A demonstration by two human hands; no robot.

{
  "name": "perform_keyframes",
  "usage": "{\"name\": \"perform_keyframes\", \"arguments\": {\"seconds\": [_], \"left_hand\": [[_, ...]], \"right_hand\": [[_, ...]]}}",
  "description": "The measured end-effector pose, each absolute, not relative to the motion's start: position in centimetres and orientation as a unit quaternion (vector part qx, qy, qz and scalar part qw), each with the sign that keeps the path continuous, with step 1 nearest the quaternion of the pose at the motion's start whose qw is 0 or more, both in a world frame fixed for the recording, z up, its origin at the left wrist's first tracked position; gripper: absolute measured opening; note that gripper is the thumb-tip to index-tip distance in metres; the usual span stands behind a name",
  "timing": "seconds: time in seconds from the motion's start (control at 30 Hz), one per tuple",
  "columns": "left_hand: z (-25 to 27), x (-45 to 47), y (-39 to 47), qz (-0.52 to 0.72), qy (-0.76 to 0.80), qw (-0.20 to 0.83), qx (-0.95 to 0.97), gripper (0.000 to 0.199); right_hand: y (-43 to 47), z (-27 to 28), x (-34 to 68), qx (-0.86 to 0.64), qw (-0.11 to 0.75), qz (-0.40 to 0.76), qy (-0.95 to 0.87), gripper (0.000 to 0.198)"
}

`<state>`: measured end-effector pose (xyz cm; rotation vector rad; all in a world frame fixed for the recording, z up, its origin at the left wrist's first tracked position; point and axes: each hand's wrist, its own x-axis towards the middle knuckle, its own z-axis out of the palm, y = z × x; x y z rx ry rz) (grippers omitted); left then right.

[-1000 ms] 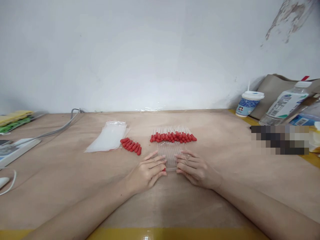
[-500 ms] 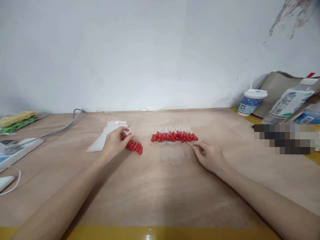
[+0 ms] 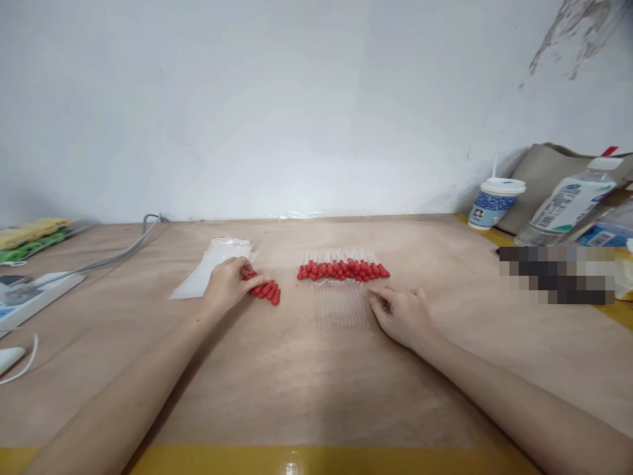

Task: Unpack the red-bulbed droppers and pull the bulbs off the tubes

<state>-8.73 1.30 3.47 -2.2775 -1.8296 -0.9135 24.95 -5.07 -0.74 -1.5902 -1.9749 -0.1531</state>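
My left hand [image 3: 228, 282] curls over a small row of red rubber bulbs [image 3: 267, 290]. Red shows between its thumb and fingers, which look closed on a bulb, partly hidden. On the right, the thumb and fingertips of my right hand [image 3: 400, 311] pinch a thin clear glass tube at the right end of a row of clear glass tubes [image 3: 339, 307] lying side by side. Just beyond these tubes lies a row of glass droppers [image 3: 341, 268], their red bulbs toward me and their clear stems pointing to the wall.
Clear plastic bags [image 3: 192, 284] lie behind my left hand. A power strip [image 3: 54, 293] with a grey cable [image 3: 119, 256] sits on the left. On the right stand a paper cup [image 3: 496, 203], a plastic bottle [image 3: 568, 204] and a grey bag [image 3: 539, 168].
My right hand has moved slightly left and toward me, bringing its fingertips to the end of the tube row. The left fingers have lowered a little onto the loose bulbs.
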Motion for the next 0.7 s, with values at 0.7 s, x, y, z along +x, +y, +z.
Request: {"name": "perform_keyframes", "arguments": {"seconds": [0.7], "left_hand": [[4.7,-6.9,0.6,-0.349,-0.597,0.131,-0.711,0.026]], "right_hand": [[-4.9,-0.7,24.9,-0.578,0.332,-0.016,-0.746,0.020]]}}
